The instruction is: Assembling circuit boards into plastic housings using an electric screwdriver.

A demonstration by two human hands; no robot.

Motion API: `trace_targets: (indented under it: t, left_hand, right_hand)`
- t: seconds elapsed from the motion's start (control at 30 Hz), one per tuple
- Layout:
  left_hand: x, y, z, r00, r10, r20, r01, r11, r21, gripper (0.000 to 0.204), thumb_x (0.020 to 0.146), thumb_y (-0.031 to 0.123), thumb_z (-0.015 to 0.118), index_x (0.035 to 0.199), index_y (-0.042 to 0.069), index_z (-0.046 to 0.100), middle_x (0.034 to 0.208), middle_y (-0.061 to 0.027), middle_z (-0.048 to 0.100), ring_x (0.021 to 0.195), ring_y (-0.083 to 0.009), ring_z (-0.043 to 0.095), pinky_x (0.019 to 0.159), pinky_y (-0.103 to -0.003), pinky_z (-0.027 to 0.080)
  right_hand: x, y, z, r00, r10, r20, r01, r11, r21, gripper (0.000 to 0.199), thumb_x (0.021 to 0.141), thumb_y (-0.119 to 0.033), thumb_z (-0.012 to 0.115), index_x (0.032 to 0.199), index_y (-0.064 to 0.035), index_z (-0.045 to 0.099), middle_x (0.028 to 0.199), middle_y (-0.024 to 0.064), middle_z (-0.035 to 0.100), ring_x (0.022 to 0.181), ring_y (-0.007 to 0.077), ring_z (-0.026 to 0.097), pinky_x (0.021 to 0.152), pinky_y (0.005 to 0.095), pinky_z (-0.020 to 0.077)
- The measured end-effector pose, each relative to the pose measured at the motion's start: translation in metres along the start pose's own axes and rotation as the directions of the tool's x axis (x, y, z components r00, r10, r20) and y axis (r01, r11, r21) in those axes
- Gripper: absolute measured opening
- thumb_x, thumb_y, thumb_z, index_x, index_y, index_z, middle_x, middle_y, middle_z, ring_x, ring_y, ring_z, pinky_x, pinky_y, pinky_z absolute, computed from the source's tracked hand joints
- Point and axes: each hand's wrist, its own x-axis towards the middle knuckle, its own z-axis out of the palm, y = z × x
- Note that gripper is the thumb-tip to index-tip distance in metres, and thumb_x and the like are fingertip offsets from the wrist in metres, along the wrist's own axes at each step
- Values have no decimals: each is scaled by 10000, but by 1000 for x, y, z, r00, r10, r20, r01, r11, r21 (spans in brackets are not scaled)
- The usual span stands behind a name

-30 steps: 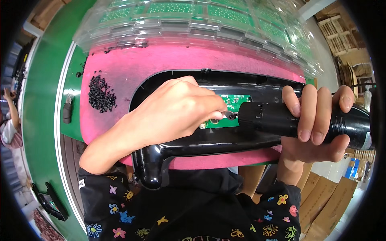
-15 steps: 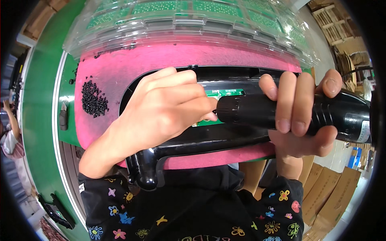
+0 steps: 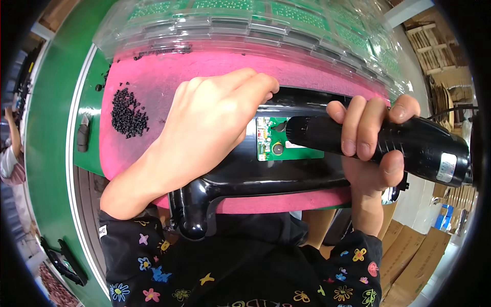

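My right hand (image 3: 371, 133) is wrapped round a black electric screwdriver (image 3: 327, 135), held nearly level with its tip end pointing left. That end hangs over a green circuit board (image 3: 302, 153) lying in a long black plastic housing (image 3: 245, 176). The bit itself is hidden or too small to see. My left hand (image 3: 209, 117) reaches over the housing's left part, thumb and fingers pinched together near its far rim. Whatever is in that pinch, if anything, does not show. A round coin-like part and small connectors are visible on the board.
A pile of small black screws (image 3: 129, 113) lies on the pink mat (image 3: 158, 66) at left. Beside it is a dark-handled cutter (image 3: 83, 135). Clear plastic trays (image 3: 245, 25) of green boards stand at the back. Cardboard boxes (image 3: 409, 256) sit at lower right. Another person's arm shows far left.
My left hand has moved away from the screwdriver's tip, up toward the housing's far rim, uncovering more of the board. The screwdriver has shifted slightly and stays in my right hand.
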Motion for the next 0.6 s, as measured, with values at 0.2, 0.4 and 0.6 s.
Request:
trace_targets:
  t: [0.2, 0.4, 0.6]
  left_hand:
    - [-4, -2, -4, 988, -84, 131, 82, 996, 27, 88, 857, 71, 649, 928, 23, 629, 798, -144, 655, 720, -350, 649, 595, -409, 507]
    - [-5, -2, -9, 978, -99, 183, 95, 995, 32, 122, 828, 33, 622, 948, 14, 633, 812, -157, 659, 720, -373, 636, 586, -448, 487]
    - [-13, -4, -9, 999, 6, 53, -7, 1000, 21, 131, 826, 58, 628, 949, 11, 627, 821, -164, 659, 762, -397, 628, 622, -480, 482]
  right_hand:
    - [11, -2, 13, 994, 78, 80, -72, 995, -75, 418, 875, -351, 725, 1127, -148, 460, 689, -24, 482, 644, 129, 499, 946, 407, 489]
    - [36, 12, 26, 960, 135, 244, -114, 988, -101, 455, 852, -358, 740, 1114, -105, 467, 656, -36, 463, 565, 95, 441, 584, 273, 366]
    - [45, 15, 28, 934, 127, 333, -81, 985, -149, 438, 872, -376, 702, 1121, -98, 472, 626, -45, 435, 516, 84, 403, 573, 269, 353]
